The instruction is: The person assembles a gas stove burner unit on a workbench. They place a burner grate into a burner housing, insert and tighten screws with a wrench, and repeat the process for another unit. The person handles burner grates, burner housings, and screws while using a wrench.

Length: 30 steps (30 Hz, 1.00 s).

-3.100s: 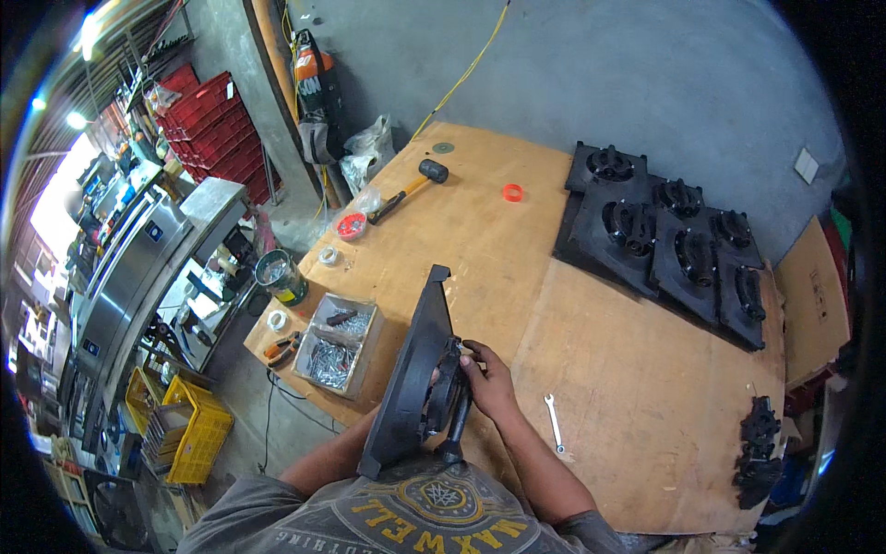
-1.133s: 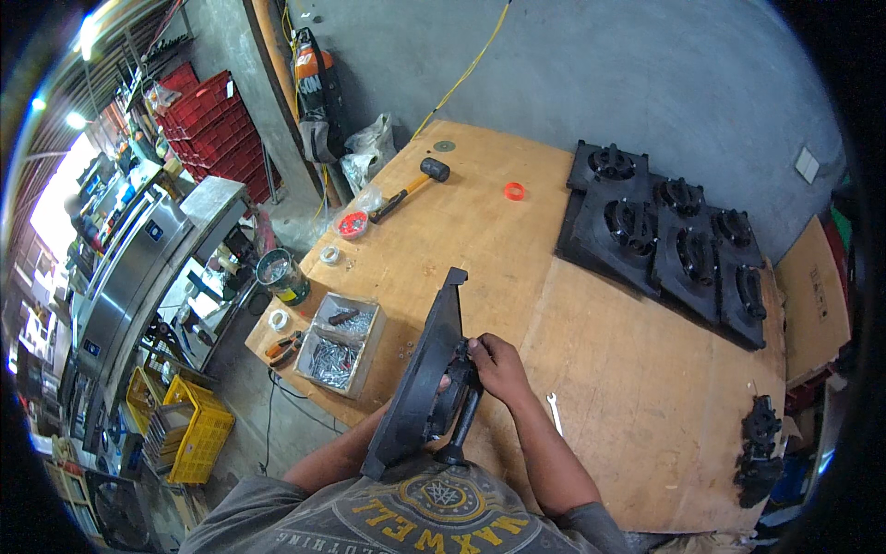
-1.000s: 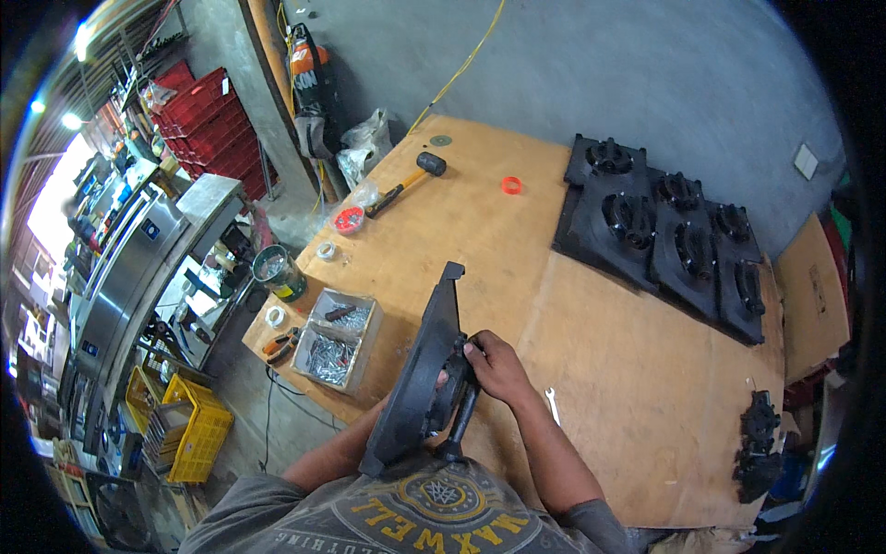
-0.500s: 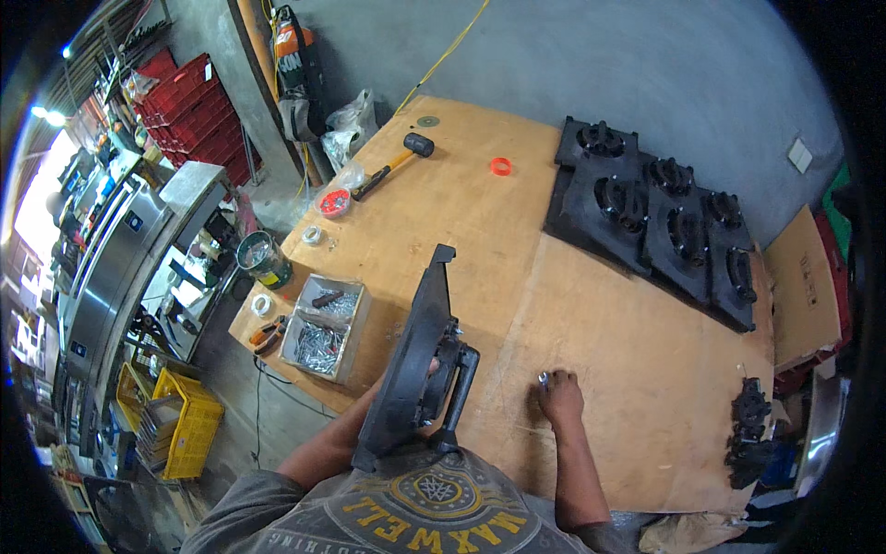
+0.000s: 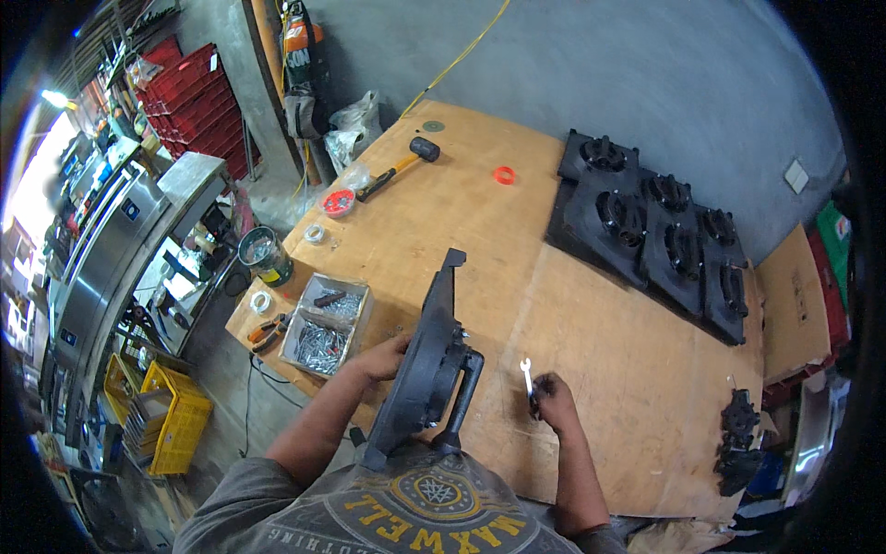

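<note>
A black metal plate (image 5: 406,397) with a ring-shaped casting and a bar handle (image 5: 466,388) stands on edge, tilted, against my shirt. My left hand (image 5: 383,358) is at the plate's left face, and the plate hides its fingertips. To the right, my right hand (image 5: 556,403) is closed around a silver open-end wrench (image 5: 527,371), whose jaw points away from me above the table. Bolts show on the plate's right side, near the handle. Left of the plate, a divided box (image 5: 362,325) holds many metal screws.
Similar black assemblies (image 5: 646,226) lie at the far right of the wooden table (image 5: 461,212). A rubber mallet (image 5: 423,150), red ring (image 5: 504,175), tape rolls (image 5: 260,302), pliers (image 5: 268,332) and a can (image 5: 266,258) sit around it. Black parts (image 5: 738,434) lie at the right edge.
My left hand has drawn back from inside the assembly to the plate's left side. My right hand has turned, and the wrench now shows clearly. The view has shifted slightly.
</note>
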Available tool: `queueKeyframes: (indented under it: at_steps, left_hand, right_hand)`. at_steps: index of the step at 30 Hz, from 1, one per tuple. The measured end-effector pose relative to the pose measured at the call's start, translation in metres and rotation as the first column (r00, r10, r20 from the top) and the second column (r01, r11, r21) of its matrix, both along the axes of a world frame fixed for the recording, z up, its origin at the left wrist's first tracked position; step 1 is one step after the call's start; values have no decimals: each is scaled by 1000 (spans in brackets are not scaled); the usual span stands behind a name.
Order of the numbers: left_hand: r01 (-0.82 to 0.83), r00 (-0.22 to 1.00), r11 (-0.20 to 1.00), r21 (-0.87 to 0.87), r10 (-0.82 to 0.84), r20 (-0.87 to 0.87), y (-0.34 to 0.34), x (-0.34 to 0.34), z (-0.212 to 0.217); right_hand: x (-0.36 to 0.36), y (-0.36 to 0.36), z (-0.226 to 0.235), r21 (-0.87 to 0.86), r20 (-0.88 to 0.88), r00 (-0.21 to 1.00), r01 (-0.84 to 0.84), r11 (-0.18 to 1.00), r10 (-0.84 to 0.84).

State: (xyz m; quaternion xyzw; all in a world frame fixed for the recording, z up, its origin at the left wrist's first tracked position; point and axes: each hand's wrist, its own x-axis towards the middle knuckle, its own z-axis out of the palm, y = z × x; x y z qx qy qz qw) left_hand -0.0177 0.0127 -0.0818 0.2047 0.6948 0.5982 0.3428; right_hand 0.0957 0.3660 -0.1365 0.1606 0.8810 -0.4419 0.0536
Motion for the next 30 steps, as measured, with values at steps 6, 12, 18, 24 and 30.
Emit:
queueKeyframes:
  at_steps: [6, 12, 18, 24, 30]
  left_hand:
    - [-350, 913, 936, 34, 332, 235, 3, 16, 72]
    - [-419, 904, 893, 165, 393, 167, -12, 20, 98]
    - [-221, 972, 974, -42, 223, 79, -44, -3, 121]
    - [20, 995, 996, -83, -28, -100, -26, -37, 138]
    - [68, 916, 958, -277, -170, -363, -4, -66, 136]
  right_hand:
    - [-63, -67, 63, -241, -228, 969, -150, 959, 94]
    - [-66, -90, 19, 176, -219, 972, -48, 983, 87]
    - [-30, -96, -29, 242, -50, 977, -189, 951, 207]
    - [-8, -132, -30, 283, -8, 971, -229, 932, 241]
    - [9, -159, -22, 102, 47, 973, -228, 968, 224]
